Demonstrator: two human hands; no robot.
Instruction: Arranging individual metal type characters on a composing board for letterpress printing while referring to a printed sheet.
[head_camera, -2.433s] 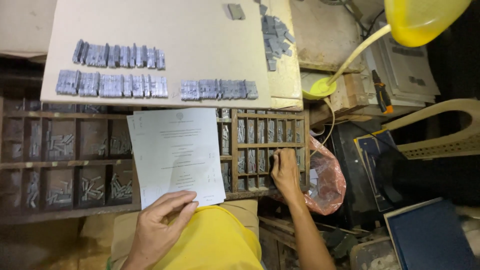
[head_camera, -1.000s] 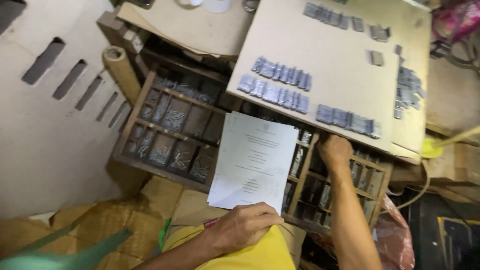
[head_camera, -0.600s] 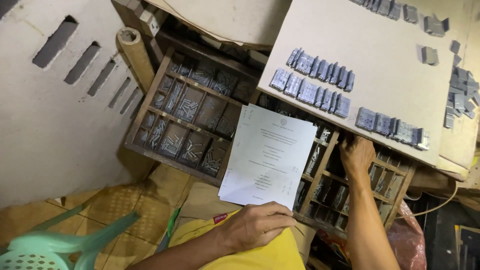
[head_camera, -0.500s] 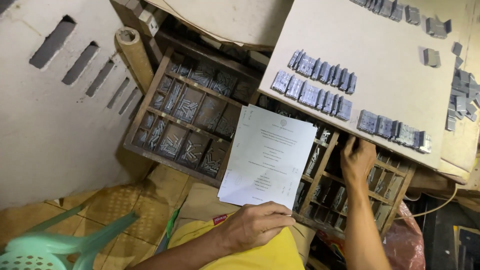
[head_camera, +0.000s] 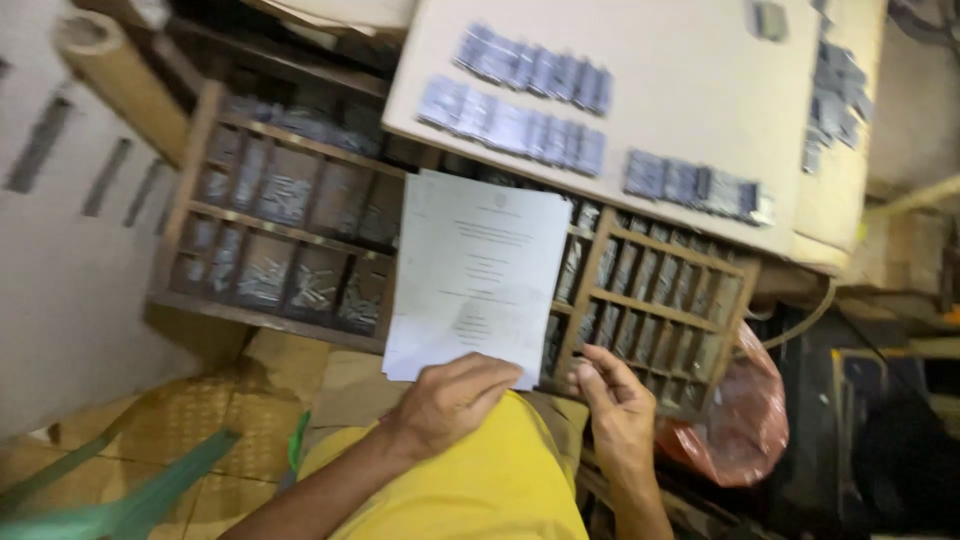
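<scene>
The left hand (head_camera: 450, 400) grips the lower edge of a printed paper sheet (head_camera: 480, 275), which extends upward from the hand across a wooden compartment tray (head_camera: 290, 240). The right hand (head_camera: 615, 405) rests just right of the sheet, fingers (head_camera: 600, 365) curled at the tray's lower rail; whether they pinch anything cannot be determined. Well above both hands, rows of grey metal blocks (head_camera: 520, 100) lie on a beige board (head_camera: 680, 110).

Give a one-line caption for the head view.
Left hand holds printed sheet over type case; right hand at its lower edge.

White printed sheet (head_camera: 478, 275), grey metal type (head_camera: 527, 68), yellow garment (head_camera: 480, 490)
</scene>
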